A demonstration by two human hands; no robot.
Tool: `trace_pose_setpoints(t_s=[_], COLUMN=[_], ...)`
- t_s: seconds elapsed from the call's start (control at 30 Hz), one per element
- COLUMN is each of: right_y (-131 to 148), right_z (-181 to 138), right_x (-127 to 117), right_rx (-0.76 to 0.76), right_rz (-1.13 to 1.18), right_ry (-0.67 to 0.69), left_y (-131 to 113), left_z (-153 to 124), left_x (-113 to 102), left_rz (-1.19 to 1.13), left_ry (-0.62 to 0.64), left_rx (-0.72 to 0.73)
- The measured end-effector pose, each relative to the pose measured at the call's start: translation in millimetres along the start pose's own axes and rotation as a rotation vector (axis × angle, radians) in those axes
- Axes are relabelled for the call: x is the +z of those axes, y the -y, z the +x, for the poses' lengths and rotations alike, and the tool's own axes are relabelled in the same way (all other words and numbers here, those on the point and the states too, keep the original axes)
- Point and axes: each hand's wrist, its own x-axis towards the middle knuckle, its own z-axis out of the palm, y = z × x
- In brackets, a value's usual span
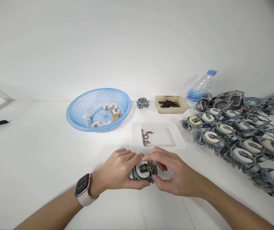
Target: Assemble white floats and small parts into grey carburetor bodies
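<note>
A white surface (43, 153) carries everything. On its right lies a crowd of metal bodies (247, 144), many with pale C-shaped floats facing up, perhaps so that the inner side can be seen at once. A blue basket (86, 103) sits left of centre, near the wall, likely there to keep loose pieces from straying.

At the near middle, the left hand (121, 169) grasps one metal body (140, 174), thumb along its near edge and fingers beyond it, seemingly to steady it with the float upward. The right hand (171, 169) curves around the right side, thumb and forefinger touching; whether they pinch a part I cannot tell.

Just beyond is a shallow tray (163, 137), apparently within easy reach for small pieces. A bottle (200, 88) leans behind the crowd, beside a cream box (174, 110) that gathers dark rings (169, 104). White floats (106, 107) lie in the basket; a single black ring (146, 136) and tiny metal pieces (148, 132) rest in the tray's left part.
</note>
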Motion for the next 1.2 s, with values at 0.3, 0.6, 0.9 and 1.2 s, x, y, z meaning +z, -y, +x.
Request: trace_pose_setpoints(t_s=[0.3,0.6,0.9,1.2], right_y=[-0.3,0.2,-0.2,0.7], right_z=[-1.8,-0.9,-0.4,-1.3], right_x=[0.3,-0.9,0.1,0.3], right_rx=[-0.003,0.022,0.002,-0.052], right_rz=[-0.018,-0.063,-0.084,-0.114], right_ry=[-0.003,0.006,0.005,-0.011], left_y=[0.9,-0.3,0.1,0.3], left_z=[-1.9,-0.8,-0.2,-0.8], left_x=[0.9,0.5,-0.1,0.3], left_rz=[-0.001,-0.006,0.009,-0.013], left_ry=[0.019,-0.010,-0.021,0.011], left_rx=[-0.009,-0.006,0.016,-0.010])
